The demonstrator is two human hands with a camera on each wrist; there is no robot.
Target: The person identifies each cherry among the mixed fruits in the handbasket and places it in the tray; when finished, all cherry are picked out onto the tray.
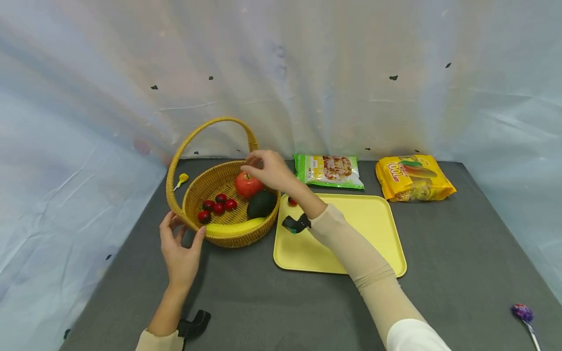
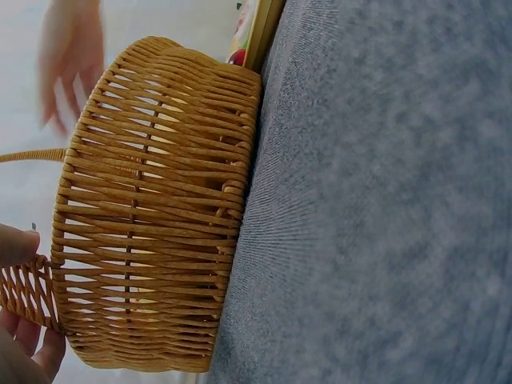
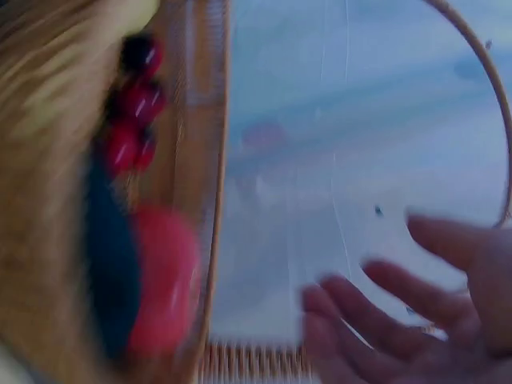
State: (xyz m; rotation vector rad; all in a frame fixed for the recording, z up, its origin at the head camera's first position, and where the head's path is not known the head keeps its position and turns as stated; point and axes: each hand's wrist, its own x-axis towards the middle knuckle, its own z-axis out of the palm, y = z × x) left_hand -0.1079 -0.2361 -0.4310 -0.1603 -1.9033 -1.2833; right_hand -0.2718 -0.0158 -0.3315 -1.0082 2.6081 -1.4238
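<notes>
Left hand [image 1: 181,253]: thumb and fingers grip the near foot of the handle [image 1: 170,185]. Wicker basket [image 1: 239,241]: toward the worktop's [image 1: 246,302] far-left corner, handle arching rightward and away. Right hand [image 1: 273,170]: nearer the far foot, fingers loosely spread, holding nothing.

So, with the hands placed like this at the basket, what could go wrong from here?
The left hand grips the basket at one end of its handle, so lifting there might tip it and roll the loose cherries. The right hand is near the big red fruit and might knock it. The right forearm extends over the tray; it could brush the lone cherry there.
</notes>
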